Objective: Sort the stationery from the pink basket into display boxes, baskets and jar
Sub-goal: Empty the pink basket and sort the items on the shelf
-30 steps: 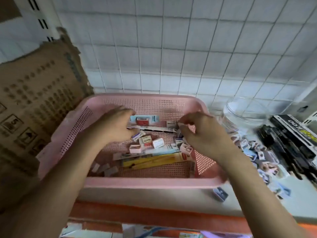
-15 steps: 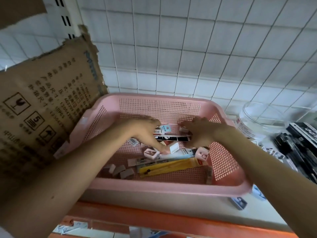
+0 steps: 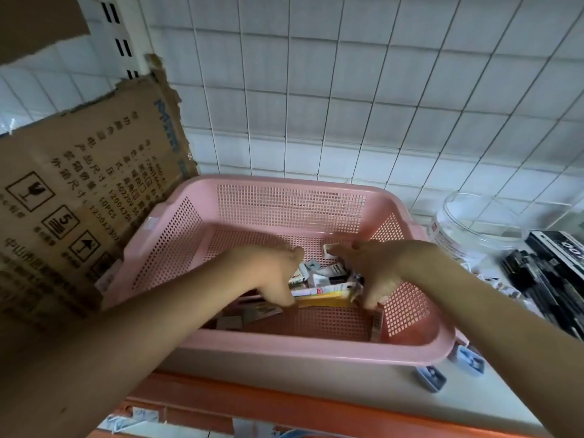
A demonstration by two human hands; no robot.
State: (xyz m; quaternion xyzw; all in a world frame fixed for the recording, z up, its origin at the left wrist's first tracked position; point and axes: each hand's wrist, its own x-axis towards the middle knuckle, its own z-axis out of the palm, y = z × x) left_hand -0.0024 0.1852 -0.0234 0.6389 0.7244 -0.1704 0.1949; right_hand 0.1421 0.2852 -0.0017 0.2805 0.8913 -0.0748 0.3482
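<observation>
- Here, both hands are reaching down into the pink basket (image 3: 284,346), which is sitting in the lower middle of the frame on the pale bench (image 3: 410,403).
- The left hand (image 3: 268,273) is bending its fingers down against the left side of a heap of small stationery packets (image 3: 322,276), apparently to herd them together; whether it is actually gripping one I cannot tell, as the frame is blurred there.
- The right hand (image 3: 373,270) is cupping the heap from the right, fingers curled down at the end of a long yellow packet (image 3: 325,301); a firm grip is not visible either.
- Held from two sides like this, the loose pieces are likely being gathered for one scoop rather than picked singly.
- A few flat packets are lying apart near the basket's front wall.
- The clear jar (image 3: 474,226) is standing at centre right just beside the basket, probably kept close as a destination.
- Black pens (image 3: 550,279) are lying at the right edge, and a torn cardboard box (image 3: 79,200) is leaning at the left.
- Sorting is looking well short of finished.
</observation>
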